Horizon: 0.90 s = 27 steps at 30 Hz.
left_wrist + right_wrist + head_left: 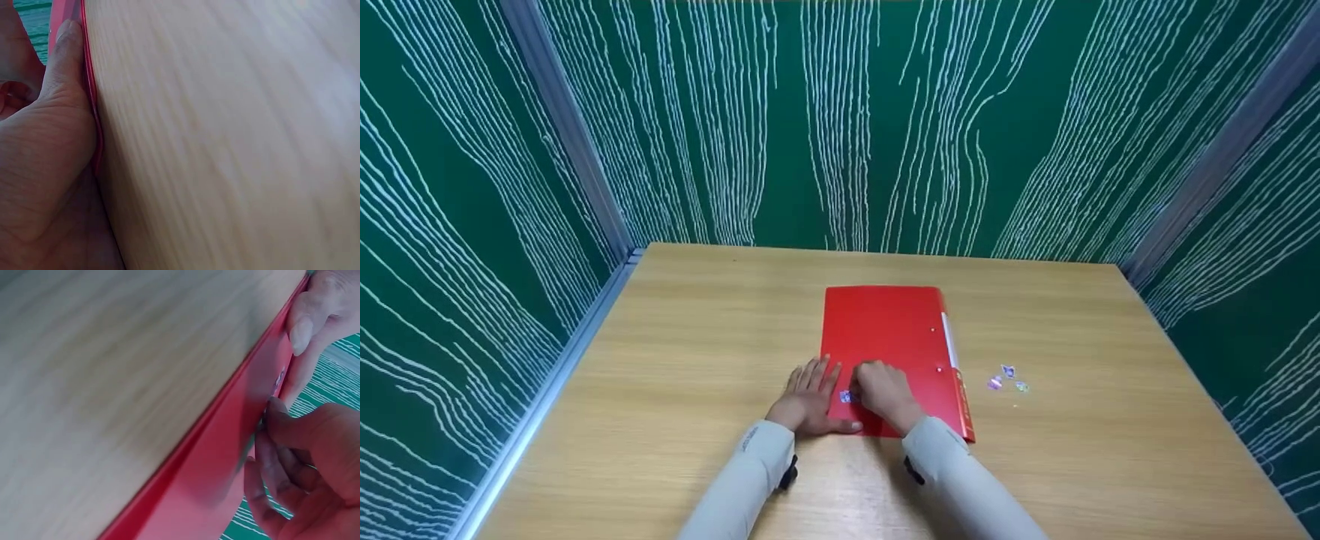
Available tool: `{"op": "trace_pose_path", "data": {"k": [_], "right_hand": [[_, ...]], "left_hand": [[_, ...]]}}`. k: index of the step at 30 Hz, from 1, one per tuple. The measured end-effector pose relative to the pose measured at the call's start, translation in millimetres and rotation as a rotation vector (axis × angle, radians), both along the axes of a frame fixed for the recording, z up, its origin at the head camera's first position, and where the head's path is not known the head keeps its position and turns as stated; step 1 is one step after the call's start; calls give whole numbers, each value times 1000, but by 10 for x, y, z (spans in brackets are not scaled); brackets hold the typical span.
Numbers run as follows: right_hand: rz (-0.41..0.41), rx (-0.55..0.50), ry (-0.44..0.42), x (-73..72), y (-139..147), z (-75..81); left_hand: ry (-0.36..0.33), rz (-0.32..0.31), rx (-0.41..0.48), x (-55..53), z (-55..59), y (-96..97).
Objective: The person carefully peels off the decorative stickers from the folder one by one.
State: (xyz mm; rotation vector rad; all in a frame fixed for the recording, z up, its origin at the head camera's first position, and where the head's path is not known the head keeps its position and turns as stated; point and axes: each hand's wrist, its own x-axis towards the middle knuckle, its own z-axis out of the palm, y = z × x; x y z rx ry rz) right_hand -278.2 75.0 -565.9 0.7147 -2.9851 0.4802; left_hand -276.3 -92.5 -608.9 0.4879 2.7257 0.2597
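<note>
Your left hand (pixel 810 405) is lying flat and ungripping, its spread fingers straddling the left edge of the red folder (pixel 877 322) and its thumb resting by the near-left corner. Your right hand (pixel 883 390) is touching the cover with curled fingers, thumb and forefinger meeting there; I cannot tell whether they are pinching anything. Just left of them, a small patterned piece (pixel 846 397) is lying on the cover. The folder is resting well short of the far edge of the desk (pixel 720 322). Small shiny pieces (pixel 995 382) are lying between the folder and the desk's right edge.
</note>
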Motion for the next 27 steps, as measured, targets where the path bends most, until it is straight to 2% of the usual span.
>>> {"op": "trace_pose_path", "data": {"k": [14, 23, 27], "right_hand": [[-17, -15, -168, 7, -20, 17], [10, -60, -149, 17, -53, -5], [10, -80, -156, 4, -55, -13]], "left_hand": [[-1, -2, 30, 72, 103, -1], [-7, 1, 34, 50, 68, 5], [-15, 4, 24, 95, 163, 10]]}}
